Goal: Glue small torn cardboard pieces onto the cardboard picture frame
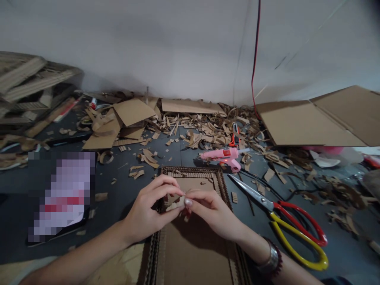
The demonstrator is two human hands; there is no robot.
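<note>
My left hand (151, 208) and my right hand (212, 211) meet above a cardboard frame (221, 180) lying on the dark floor. Both pinch a small piece of cardboard (175, 202) between fingertips and thumbs. The frame has a ridged corrugated border and a flat brown panel inside. A bracelet sits on my right wrist.
A pink glue gun (222, 155) lies just beyond the frame. Scissors (285, 217) with red and yellow handles lie to the right. Cardboard scraps (208, 126) litter the floor near the wall. A flattened box (314, 118) is at right, a blurred-out phone (62, 194) at left.
</note>
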